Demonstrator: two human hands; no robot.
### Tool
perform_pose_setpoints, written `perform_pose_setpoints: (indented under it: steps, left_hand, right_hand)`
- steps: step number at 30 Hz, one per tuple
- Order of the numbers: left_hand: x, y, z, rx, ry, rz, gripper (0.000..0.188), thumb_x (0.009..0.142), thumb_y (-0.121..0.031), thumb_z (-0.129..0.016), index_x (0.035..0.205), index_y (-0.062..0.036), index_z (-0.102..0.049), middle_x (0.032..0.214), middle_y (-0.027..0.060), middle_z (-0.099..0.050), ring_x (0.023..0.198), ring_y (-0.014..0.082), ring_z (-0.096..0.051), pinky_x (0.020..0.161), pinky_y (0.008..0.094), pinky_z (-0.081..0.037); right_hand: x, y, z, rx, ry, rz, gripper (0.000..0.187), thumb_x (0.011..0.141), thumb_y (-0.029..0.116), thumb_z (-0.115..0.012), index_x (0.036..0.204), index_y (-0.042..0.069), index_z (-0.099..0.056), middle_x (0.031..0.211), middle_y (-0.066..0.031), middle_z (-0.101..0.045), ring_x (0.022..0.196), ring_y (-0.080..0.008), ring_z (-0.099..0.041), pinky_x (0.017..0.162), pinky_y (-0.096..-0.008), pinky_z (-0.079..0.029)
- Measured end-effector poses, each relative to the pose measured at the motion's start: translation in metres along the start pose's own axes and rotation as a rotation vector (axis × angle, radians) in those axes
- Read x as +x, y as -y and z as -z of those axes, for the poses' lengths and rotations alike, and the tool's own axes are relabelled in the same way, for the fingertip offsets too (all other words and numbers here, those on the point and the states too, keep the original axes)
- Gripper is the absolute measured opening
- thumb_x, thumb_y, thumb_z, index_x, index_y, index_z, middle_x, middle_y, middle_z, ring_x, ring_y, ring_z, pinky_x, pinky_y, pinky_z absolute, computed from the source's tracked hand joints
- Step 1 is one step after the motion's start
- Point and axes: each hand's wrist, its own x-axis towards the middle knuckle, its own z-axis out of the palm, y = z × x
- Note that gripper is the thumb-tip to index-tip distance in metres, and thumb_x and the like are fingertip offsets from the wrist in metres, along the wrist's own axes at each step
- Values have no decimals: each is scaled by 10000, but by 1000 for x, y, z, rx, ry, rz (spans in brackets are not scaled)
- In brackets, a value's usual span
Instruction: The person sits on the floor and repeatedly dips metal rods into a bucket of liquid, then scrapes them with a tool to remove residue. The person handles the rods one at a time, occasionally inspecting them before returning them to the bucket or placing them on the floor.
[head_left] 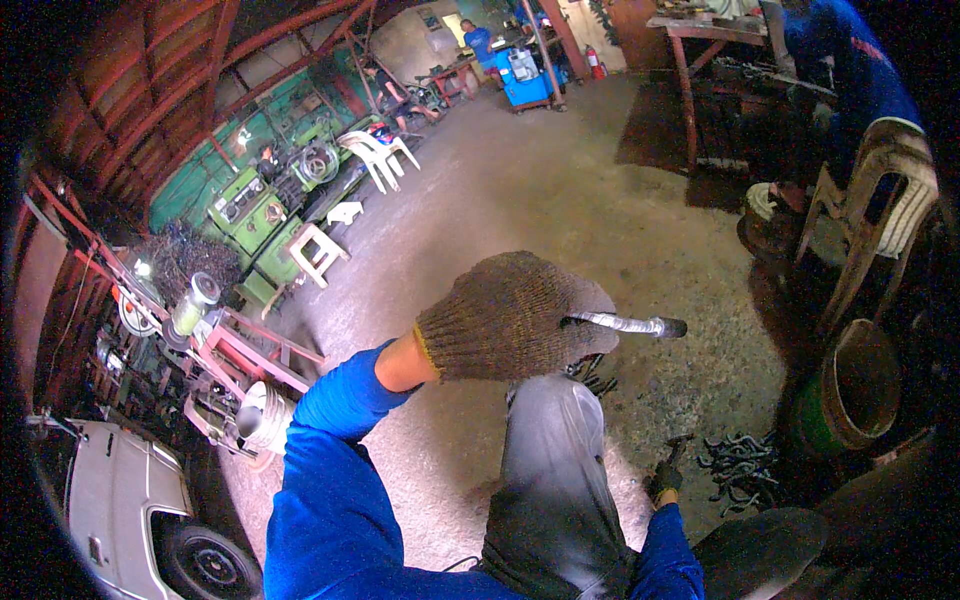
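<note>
My left hand (pixel 515 318), in a brown knitted work glove, is raised in front of me, above my knee. It is closed around a bent metal rod (pixel 630 323). The shiny shaft sticks out to the right and ends in a dark tip. Lower and to the right, my right hand (pixel 664 482), also gloved, is down near the floor with its fingers closed around a small dark piece (pixel 680 440) whose kind I cannot make out. Beside it lies a pile of dark bent metal rods (pixel 738 470). More dark rods (pixel 597 382) show partly behind my left hand and knee.
A tall bucket (pixel 850 390) and a plastic chair (pixel 880 190) stand on the right, near a person in blue (pixel 865 70). Green machines (pixel 245 215), a white stool (pixel 318 252) and a white bucket (pixel 265 415) are on the left. A van (pixel 125 500) is at lower left.
</note>
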Motion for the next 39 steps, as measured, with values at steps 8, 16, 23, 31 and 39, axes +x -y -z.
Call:
perform_pose_setpoints:
  steps: [8, 16, 23, 31, 39]
  left_hand:
    - [-2, 3, 1, 93, 30, 16, 322, 736, -419, -715, 858, -121, -696, 742, 108, -643, 699, 298, -605, 641, 383, -457]
    - [-3, 4, -5, 103, -24, -27, 283, 794, -411, -627, 771, -132, -666, 667, 134, -577, 604, 326, -554, 528, 452, -399]
    - [-2, 6, -7, 129, 37, 10, 323, 749, -431, -703, 767, -110, -673, 694, 121, -613, 635, 308, -569, 573, 415, -414]
    - [-4, 8, -11, 71, -100, -85, 340, 756, -440, -703, 728, -103, -662, 614, 104, -585, 561, 309, -548, 537, 403, -405]
    - [-1, 4, -6, 30, 12, 4, 305, 768, -427, -687, 751, -124, -657, 622, 106, -582, 569, 317, -553, 541, 405, -414]
  right_hand:
    - [-9, 11, 1, -490, -15, 174, 117, 799, 257, -578, 751, 162, -531, 629, -49, -537, 570, -243, -542, 495, -416, -436]
    - [-6, 3, -4, -756, -67, 275, 202, 678, 281, -650, 727, 100, -574, 692, -108, -616, 655, -298, -611, 542, -402, -471]
    - [14, -6, -4, -77, -27, 40, 138, 727, 235, -608, 712, 109, -552, 624, -79, -552, 576, -270, -559, 485, -391, -437]
    - [17, -5, -2, 72, 11, -35, 145, 735, 242, -604, 715, 108, -554, 618, -75, -544, 566, -265, -550, 480, -392, -432]
    - [9, 3, -2, 116, 31, -53, 152, 743, 249, -601, 717, 107, -555, 612, -72, -537, 555, -259, -542, 475, -393, -427]
